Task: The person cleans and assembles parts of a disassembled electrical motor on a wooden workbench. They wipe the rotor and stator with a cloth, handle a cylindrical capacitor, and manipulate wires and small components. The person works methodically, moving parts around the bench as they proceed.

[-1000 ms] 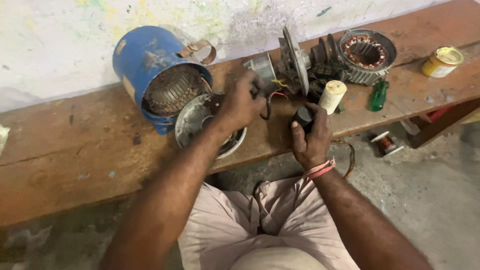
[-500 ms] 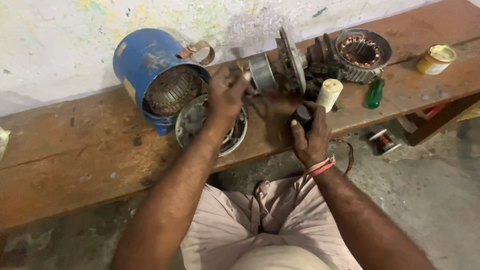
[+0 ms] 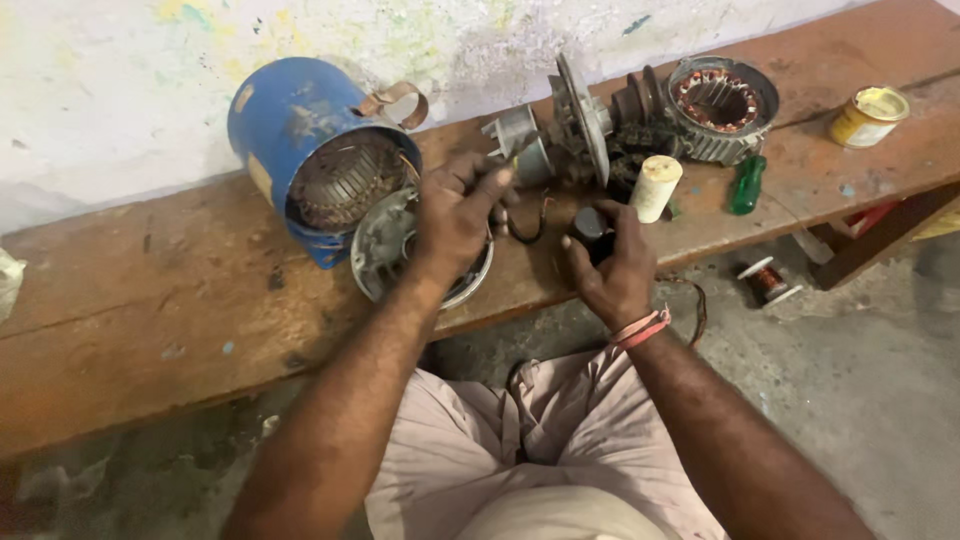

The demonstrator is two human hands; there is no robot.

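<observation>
On the wooden bench (image 3: 150,300), beside the blue motor housing (image 3: 290,130), my left hand (image 3: 455,215) rests half-curled on the metal end cover (image 3: 385,250); my right hand (image 3: 615,270) grips a small black capacitor (image 3: 590,225), probably light, rigid, best held round its body

A small black cylinder (image 3: 590,228) stands upright at the counter's near edge; a round grey metal end cover (image 3: 385,245) lies flat to its left.
</observation>
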